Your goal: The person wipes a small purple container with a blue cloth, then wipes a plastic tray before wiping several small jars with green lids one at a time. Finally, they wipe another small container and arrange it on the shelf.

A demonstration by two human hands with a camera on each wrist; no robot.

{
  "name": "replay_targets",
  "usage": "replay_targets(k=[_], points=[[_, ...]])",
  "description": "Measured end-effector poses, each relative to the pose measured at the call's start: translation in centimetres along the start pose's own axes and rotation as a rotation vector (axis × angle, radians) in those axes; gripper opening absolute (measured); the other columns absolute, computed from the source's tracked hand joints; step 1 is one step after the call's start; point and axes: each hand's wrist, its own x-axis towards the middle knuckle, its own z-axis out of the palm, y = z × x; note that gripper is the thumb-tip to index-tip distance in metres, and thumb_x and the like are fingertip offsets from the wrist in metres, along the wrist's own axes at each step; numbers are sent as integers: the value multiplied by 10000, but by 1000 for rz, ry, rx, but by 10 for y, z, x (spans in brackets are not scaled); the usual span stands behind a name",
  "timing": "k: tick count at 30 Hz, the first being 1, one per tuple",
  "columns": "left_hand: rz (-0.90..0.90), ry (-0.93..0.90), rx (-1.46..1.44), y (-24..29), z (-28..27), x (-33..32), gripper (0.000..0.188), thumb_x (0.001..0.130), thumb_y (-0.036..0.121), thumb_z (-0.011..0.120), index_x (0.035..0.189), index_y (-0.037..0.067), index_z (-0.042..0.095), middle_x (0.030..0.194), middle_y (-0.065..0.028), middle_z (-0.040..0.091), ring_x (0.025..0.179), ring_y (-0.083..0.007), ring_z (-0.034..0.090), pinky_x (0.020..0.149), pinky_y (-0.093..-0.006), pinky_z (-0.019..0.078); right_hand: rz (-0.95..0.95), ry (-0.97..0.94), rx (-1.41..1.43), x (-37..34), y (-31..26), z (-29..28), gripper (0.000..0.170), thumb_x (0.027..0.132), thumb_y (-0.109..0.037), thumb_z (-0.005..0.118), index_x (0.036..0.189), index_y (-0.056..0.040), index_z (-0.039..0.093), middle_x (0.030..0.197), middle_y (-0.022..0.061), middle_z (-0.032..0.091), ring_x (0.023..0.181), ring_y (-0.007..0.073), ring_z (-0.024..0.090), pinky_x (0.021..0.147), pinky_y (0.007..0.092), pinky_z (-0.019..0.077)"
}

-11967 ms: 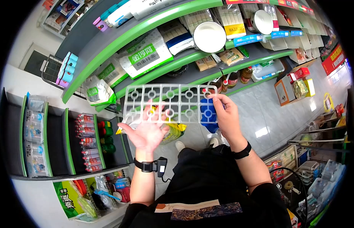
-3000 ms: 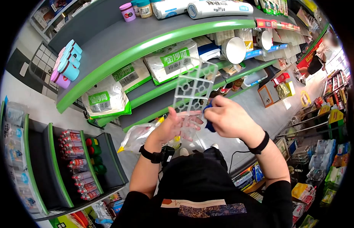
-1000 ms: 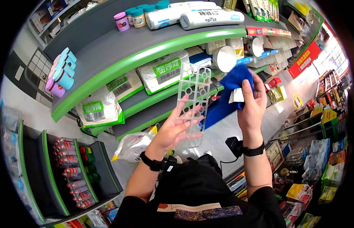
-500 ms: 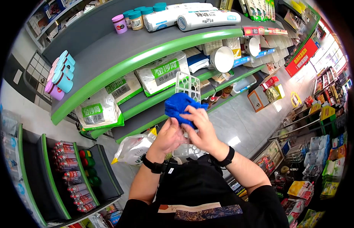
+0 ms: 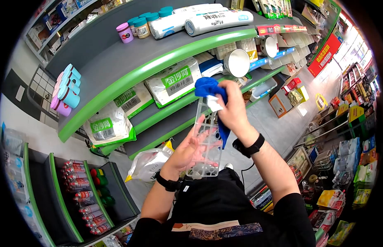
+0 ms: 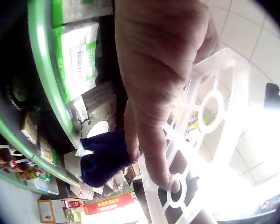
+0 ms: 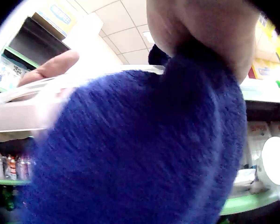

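A translucent plastic grid rack with rings in its cells is held upright in front of the body in the head view. My left hand holds its lower part, thumb at the near side and fingers spread behind, showing through the openings. In the left wrist view, a fingertip lies at one ring of the rack. My right hand grips a bunched blue cloth with a white tag at the rack's upper end. Fuzzy blue cloth fills much of the right wrist view and hides part of the rack.
A curved grey shelf with a green edge stands ahead, bearing bags of noodles and a white bowl. A white plastic bag is on the floor at left. Spray-type cans line a low shelf; packaged goods stand right.
The rack was held sideways at first, then upright. Over the last half second the right hand moved the cloth from beside the left hand up to the rack's upper end.
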Motion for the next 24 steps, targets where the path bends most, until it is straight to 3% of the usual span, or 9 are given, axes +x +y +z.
replay_targets(k=[4,8,12,14,16,19,20,23,24], points=[[103,151,-11,-1,-10,6,837,950,664,355,1588,331,-71,1607,-177,245,1387,-417,402,894,-731,482,1,-139,0,-50,-30,19,319,759,-33,629,1070,-37,558,1124,193,537,1076,402,544,929,456,464],[212,239,-37,-8,-25,7,798,975,662,288,1605,261,7,1581,-187,319,1349,-363,464,1037,-600,456,-35,-347,143,-88,-55,15,298,726,-74,639,1014,-47,570,1086,165,536,1013,386,552,887,460,473],[155,217,-203,-11,-23,11,848,934,739,302,1605,297,29,1588,-228,281,1330,-456,460,1077,-576,415,-174,-573,168,-100,-56,-1,295,676,-115,671,955,-67,590,1036,124,554,953,342,563,837,443,475],[144,226,-119,-1,-14,9,851,922,757,304,1604,306,69,1588,-236,272,1330,-508,441,1078,-588,406,-278,-732,130,-107,-61,-10,300,648,-131,686,931,-79,598,1010,106,564,935,320,569,824,434,473],[152,185,-60,-5,-16,12,848,928,753,290,1606,296,65,1574,-246,298,1339,-500,435,1081,-573,412,-318,-651,75,-109,-59,-13,291,623,-132,685,901,-98,607,986,93,574,902,304,582,779,422,494],[84,81,1,-8,-20,12,844,955,732,229,1613,245,25,1536,-237,377,1344,-348,483,1116,-492,388,-309,-427,-6,-90,-40,-15,264,630,-76,651,891,-90,613,962,100,581,851,329,591,728,416,516],[13,151,85,-14,-18,6,800,956,721,223,1605,279,69,1516,-219,401,1368,-337,465,1004,-572,494,-253,-371,6,-79,-26,-12,250,653,-48,642,900,-66,608,959,122,579,869,349,585,751,429,514],[-114,97,-122,-25,-15,5,822,942,739,236,1601,283,54,1554,-193,338,1374,-381,434,891,-714,497,-167,-142,-116,-39,-20,-20,196,732,-34,634,922,-38,586,928,159,552,895,359,557,800,435,486],[-111,103,-87,-25,-11,5,823,939,744,237,1599,281,69,1558,-193,329,1379,-394,421,895,-713,496,-139,-27,-153,-28,-20,-22,195,738,-24,622,930,-32,584,933,164,552,912,366,547,810,445,471]])
